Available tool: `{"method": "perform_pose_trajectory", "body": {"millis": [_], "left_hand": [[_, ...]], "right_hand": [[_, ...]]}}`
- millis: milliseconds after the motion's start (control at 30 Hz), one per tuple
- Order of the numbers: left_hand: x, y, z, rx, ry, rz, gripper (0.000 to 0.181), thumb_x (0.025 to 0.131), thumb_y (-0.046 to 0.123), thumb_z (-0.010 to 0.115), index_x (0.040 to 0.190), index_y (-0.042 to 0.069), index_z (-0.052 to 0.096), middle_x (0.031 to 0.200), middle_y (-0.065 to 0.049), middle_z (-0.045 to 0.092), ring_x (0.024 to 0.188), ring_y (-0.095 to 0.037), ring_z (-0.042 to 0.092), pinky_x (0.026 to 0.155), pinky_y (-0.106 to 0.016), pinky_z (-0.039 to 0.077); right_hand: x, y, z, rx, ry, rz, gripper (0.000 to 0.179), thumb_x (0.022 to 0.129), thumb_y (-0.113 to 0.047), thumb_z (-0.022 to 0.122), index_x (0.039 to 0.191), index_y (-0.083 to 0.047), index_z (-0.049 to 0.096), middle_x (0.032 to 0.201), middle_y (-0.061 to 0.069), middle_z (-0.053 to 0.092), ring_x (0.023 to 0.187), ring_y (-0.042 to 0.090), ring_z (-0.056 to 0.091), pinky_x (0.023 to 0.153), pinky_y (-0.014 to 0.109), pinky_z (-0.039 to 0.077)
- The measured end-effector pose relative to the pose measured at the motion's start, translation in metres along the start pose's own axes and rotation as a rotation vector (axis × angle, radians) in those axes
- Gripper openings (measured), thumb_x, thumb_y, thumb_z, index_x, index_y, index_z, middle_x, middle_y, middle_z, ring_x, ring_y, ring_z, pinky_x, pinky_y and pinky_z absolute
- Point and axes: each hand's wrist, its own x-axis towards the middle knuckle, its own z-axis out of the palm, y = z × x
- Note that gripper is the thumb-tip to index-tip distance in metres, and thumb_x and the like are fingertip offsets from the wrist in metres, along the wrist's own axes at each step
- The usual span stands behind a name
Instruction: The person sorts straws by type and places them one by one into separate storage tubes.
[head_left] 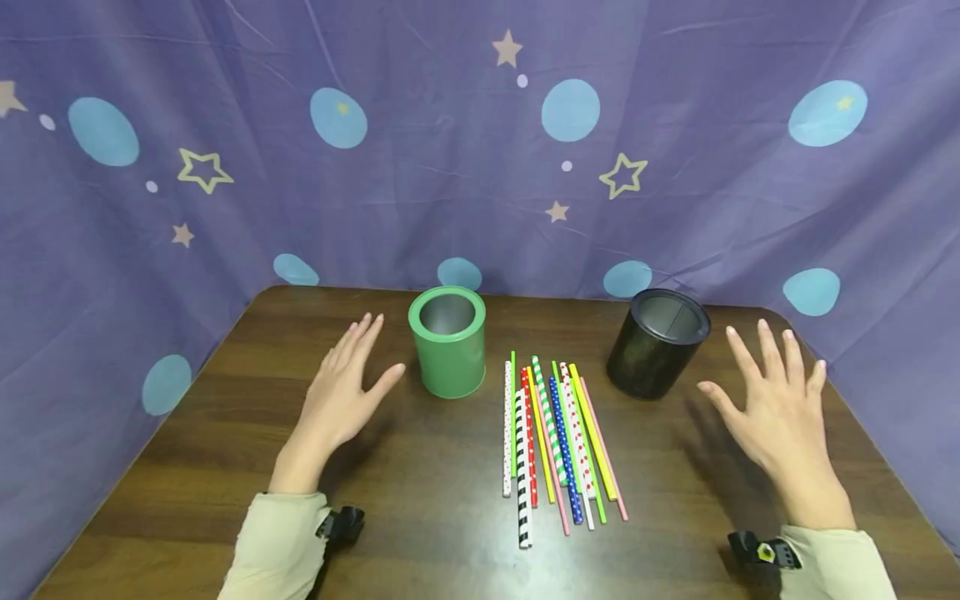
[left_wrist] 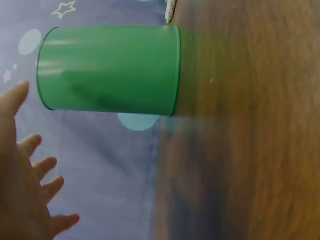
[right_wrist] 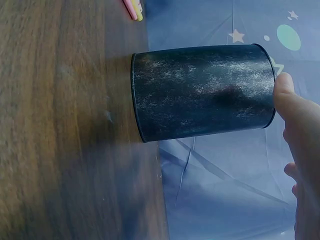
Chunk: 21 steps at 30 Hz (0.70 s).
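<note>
My left hand (head_left: 341, 400) hovers over the table to the left of a green can (head_left: 452, 358), fingers spread and holding nothing. The can stands upright with its open top showing a grey inside. On the other side, my right hand (head_left: 783, 417) is spread out beside a black can (head_left: 647, 354), apart from it in the head view. Between the cans lies a bunch of straws (head_left: 562, 442), striped, dotted and plain, side by side. In the left wrist view the green can (left_wrist: 110, 70) is close to the thumb; the black can (right_wrist: 205, 92) fills the right wrist view.
The brown wooden table (head_left: 420, 517) has rounded back corners. A purple curtain (head_left: 450, 192) with stars and blue spots hangs behind and at both sides. Each wrist wears a black strap device, such as the left one (head_left: 345, 523).
</note>
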Motion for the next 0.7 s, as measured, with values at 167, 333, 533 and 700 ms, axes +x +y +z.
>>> {"method": "perform_pose_trajectory", "body": {"millis": [167,333,533,700], "left_hand": [[0.007,-0.005,0.015,-0.397,-0.055,-0.010,0.066,0.103,0.046,0.047,0.159,0.034,0.014,0.165,0.004,0.012,0.150,-0.027,0.010,0.110,-0.069,0.016],[0.019,-0.012,0.035,-0.779,-0.069,0.012,0.056,0.108,0.030,0.039,0.159,0.022,0.020,0.162,-0.006,0.020,0.149,-0.028,0.011,0.116,-0.060,0.011],[0.040,-0.010,0.054,-1.067,-0.082,-0.003,0.058,0.107,0.036,0.032,0.158,0.011,0.019,0.162,-0.012,0.019,0.147,-0.032,0.018,0.115,-0.059,0.019],[0.053,-0.005,0.065,-1.236,-0.076,-0.006,0.069,0.105,0.046,0.035,0.159,0.009,0.015,0.163,-0.012,0.016,0.149,-0.032,0.014,0.116,-0.059,0.011]], "right_hand": [[0.001,0.001,0.000,0.010,-0.011,0.003,0.078,0.097,-0.057,0.052,0.159,-0.022,0.021,0.164,0.018,0.008,0.149,0.039,-0.005,0.109,0.070,-0.009],[0.000,-0.001,0.002,0.019,-0.012,0.000,0.078,0.097,-0.057,0.052,0.159,-0.022,0.021,0.164,0.017,0.007,0.149,0.038,-0.005,0.110,0.070,-0.009],[0.002,-0.001,0.002,0.028,-0.010,-0.003,0.078,0.097,-0.057,0.052,0.159,-0.022,0.021,0.164,0.017,0.007,0.149,0.039,-0.005,0.109,0.070,-0.009],[0.004,0.000,0.000,0.031,0.001,-0.005,0.077,0.097,-0.057,0.052,0.160,-0.025,0.018,0.164,0.017,0.008,0.149,0.039,-0.004,0.110,0.070,-0.010]]}}
